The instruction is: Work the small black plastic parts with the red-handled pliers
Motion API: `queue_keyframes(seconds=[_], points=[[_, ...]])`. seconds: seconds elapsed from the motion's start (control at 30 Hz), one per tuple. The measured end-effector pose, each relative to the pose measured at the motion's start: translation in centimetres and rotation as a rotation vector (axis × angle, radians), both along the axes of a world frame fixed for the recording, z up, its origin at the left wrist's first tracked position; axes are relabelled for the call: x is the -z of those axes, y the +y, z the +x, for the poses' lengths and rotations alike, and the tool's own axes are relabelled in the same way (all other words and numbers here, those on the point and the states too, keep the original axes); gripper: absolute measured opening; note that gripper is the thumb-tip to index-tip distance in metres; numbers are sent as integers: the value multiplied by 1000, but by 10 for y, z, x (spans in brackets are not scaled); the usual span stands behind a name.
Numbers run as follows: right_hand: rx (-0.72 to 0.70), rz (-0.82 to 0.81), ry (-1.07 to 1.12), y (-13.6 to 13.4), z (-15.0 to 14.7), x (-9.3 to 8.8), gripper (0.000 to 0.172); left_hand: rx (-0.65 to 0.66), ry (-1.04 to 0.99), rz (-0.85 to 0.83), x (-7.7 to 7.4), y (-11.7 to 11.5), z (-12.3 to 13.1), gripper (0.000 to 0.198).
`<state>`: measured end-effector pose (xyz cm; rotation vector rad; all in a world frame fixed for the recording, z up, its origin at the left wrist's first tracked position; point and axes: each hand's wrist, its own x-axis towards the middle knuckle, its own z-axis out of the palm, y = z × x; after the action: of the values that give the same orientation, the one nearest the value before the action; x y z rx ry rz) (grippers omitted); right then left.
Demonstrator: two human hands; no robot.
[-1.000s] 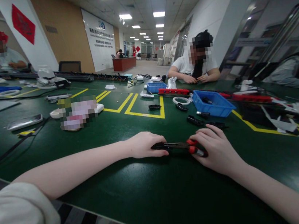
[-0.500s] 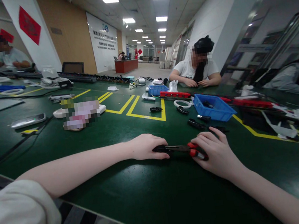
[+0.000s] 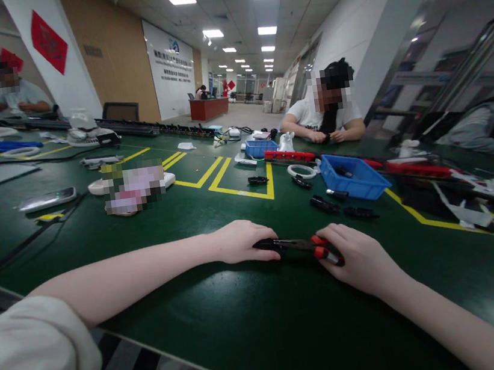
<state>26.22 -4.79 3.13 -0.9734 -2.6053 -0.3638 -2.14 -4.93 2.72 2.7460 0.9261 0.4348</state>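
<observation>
Green matting covers the long worktable [image 3: 229, 327], marked with yellow tape lines, in a bright office hall with ceiling light panels and a reception desk far back.

From the head camera, both of the person's forearms lie on the mat, meeting near the middle of the frame. The left hand [image 3: 240, 241] rests palm down with its fingers curled over a small black part [image 3: 267, 245] that it pins to the table. The right hand [image 3: 360, 258] is closed around the red handles of the pliers [image 3: 314, 247], whose dark nose points left and meets the black part just beside the left fingertips. The pliers lie low, almost flat on the mat, between the two hands; whether their nose is clamped on the part cannot be told.

Beyond the hands, a few loose black connectors [image 3: 325, 204] lie on the mat, near a blue bin [image 3: 356, 181]. A white tape ring [image 3: 301, 171] and a smaller blue tray [image 3: 258, 147] sit farther back. A co-worker in a white shirt [image 3: 311, 117] sits across the table with hands together on its edge. To the left, a white device [image 3: 44, 200] lies flat near a dark cable, and another person sits at the far left corner.
</observation>
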Motion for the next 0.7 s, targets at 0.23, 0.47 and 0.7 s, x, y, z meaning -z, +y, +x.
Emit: queue_keyframes(seconds=[0.23,0.47,0.7], points=[[-14,11,-6,-1,-1,-1,21,-14,13,-3,-1,0,0,36],[-16,-28,17,0,0,-2,20,-39,5,-6,1,0,1,37],[6,-82,28,0,1,-2,22,-27,2,24,3,2,0,37]])
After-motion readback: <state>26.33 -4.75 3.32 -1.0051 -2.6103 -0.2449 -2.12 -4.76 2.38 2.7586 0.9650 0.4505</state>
